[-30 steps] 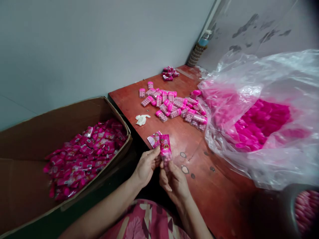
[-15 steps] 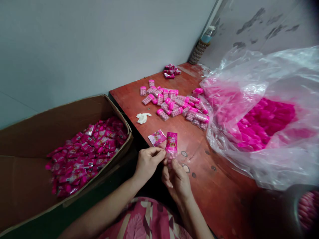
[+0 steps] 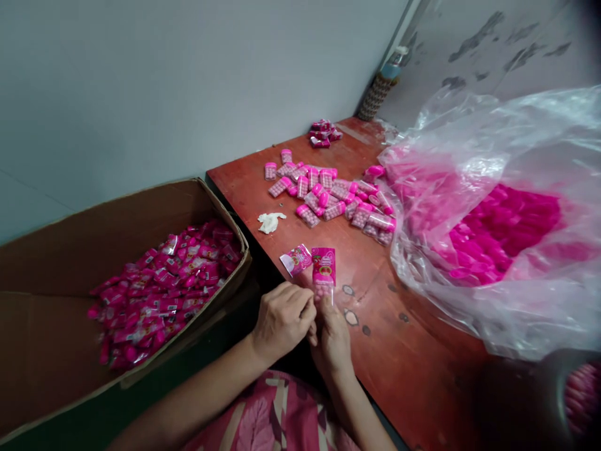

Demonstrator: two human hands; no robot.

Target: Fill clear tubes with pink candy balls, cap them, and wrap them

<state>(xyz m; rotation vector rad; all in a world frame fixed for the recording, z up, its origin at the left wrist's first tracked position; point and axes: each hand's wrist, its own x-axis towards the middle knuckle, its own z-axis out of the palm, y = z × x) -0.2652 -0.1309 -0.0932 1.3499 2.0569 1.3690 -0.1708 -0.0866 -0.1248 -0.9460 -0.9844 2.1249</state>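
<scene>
A small clear candy bottle (image 3: 322,292) full of pink balls stands out above my right hand (image 3: 334,343), which grips its lower end between thumb and fingers. A pink printed sleeve (image 3: 323,265) covers its upper part. My left hand (image 3: 284,318) is closed beside it, fingers curled against the right hand's fingertips; anything inside them is hidden. Just beyond the hands, a flat pink printed sleeve (image 3: 295,259) lies near the table's left edge.
Several capped candy bottles (image 3: 323,194) lie across the red table (image 3: 413,369). A cardboard box (image 3: 47,326) of wrapped bottles sits left. On the right are a plastic bag (image 3: 436,300) of pink caps and a dark container (image 3: 547,388). White crumpled scrap (image 3: 270,222) lies near the edge.
My left hand has turned and curled from a pinch at the bottle's side to a closed shape lower down. My right thumb has shifted slightly up along the bottle.
</scene>
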